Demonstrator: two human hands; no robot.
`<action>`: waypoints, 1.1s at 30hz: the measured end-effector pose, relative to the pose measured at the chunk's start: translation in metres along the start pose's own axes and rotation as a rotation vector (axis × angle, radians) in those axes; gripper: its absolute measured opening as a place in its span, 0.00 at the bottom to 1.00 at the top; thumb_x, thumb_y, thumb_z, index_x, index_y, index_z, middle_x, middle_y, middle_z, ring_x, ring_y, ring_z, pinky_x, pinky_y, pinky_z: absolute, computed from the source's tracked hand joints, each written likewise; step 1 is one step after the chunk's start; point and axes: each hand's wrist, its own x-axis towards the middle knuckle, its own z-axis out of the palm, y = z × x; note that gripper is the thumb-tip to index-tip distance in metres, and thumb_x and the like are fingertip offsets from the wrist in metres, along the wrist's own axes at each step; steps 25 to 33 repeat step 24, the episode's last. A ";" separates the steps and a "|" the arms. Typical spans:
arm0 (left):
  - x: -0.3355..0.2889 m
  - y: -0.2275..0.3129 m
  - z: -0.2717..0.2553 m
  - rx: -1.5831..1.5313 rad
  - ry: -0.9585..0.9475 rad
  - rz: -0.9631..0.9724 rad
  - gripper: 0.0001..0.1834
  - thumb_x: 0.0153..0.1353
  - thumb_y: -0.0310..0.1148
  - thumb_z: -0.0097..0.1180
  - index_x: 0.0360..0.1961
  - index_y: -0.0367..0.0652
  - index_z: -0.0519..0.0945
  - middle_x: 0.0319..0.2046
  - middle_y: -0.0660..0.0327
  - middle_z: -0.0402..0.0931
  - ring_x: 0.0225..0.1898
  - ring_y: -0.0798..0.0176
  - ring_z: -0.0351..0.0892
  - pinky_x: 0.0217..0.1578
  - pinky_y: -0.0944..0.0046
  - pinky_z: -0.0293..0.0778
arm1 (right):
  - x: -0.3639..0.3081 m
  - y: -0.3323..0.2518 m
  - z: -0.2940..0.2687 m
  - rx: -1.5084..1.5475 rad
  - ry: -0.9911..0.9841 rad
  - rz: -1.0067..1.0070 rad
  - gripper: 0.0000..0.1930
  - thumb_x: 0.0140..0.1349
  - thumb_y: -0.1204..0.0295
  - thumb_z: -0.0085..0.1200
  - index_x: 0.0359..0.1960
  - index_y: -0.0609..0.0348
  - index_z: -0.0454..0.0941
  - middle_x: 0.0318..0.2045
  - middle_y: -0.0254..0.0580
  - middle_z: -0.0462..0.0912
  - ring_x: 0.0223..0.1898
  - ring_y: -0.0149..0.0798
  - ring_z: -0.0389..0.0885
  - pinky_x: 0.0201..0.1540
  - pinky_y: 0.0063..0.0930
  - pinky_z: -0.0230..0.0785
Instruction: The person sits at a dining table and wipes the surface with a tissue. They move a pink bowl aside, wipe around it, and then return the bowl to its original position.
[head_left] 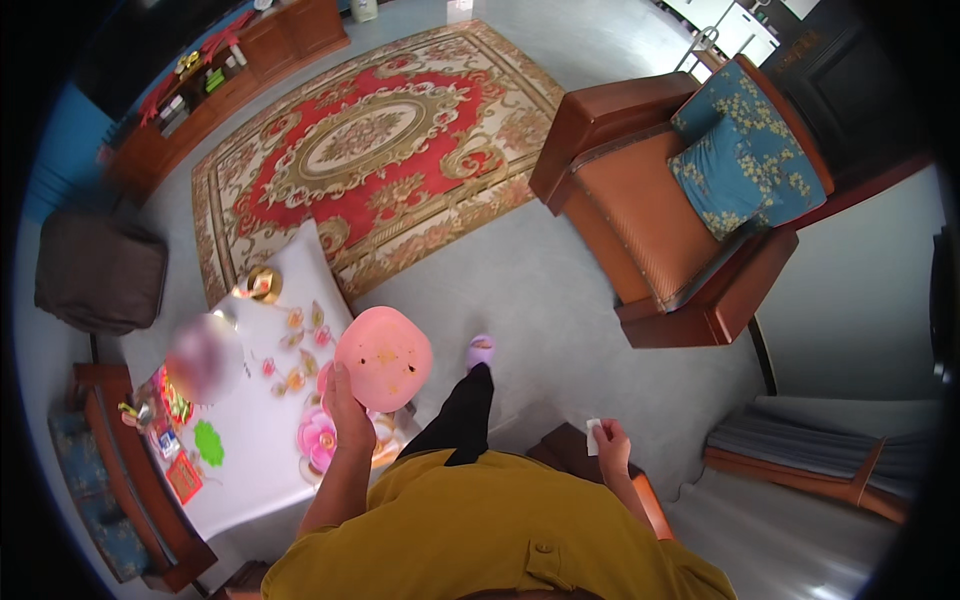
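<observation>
My left hand point(347, 408) grips the edge of a pink plastic plate point(384, 352) with a rounded square shape. Small dark and yellowish crumbs dot the plate's surface. It is held up beside the white table, over the corner nearest me. Out to the right, away from the table, my right hand point(612, 447) pinches a small piece of white tissue point(593, 437). One foot in a lilac slipper point(481, 350) is stretched forward on the floor beyond the plate.
The table's flower-printed white cover point(255, 480) carries a golden bowl point(264, 284), a green mat point(208, 443) and a red packet point(184, 478). A patterned rug point(370, 140) lies ahead. A brown armchair point(640, 200) stands at right, a dark covered stool point(100, 270) at left.
</observation>
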 end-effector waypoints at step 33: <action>0.344 0.063 0.466 0.010 -0.242 -0.029 0.29 0.64 0.38 0.51 0.64 0.44 0.60 0.60 0.60 0.65 0.60 0.62 0.65 0.54 0.63 0.69 | 0.498 -0.277 -0.046 0.146 0.071 0.039 0.13 0.56 0.63 0.58 0.37 0.59 0.79 0.27 0.41 0.81 0.29 0.42 0.77 0.36 0.36 0.70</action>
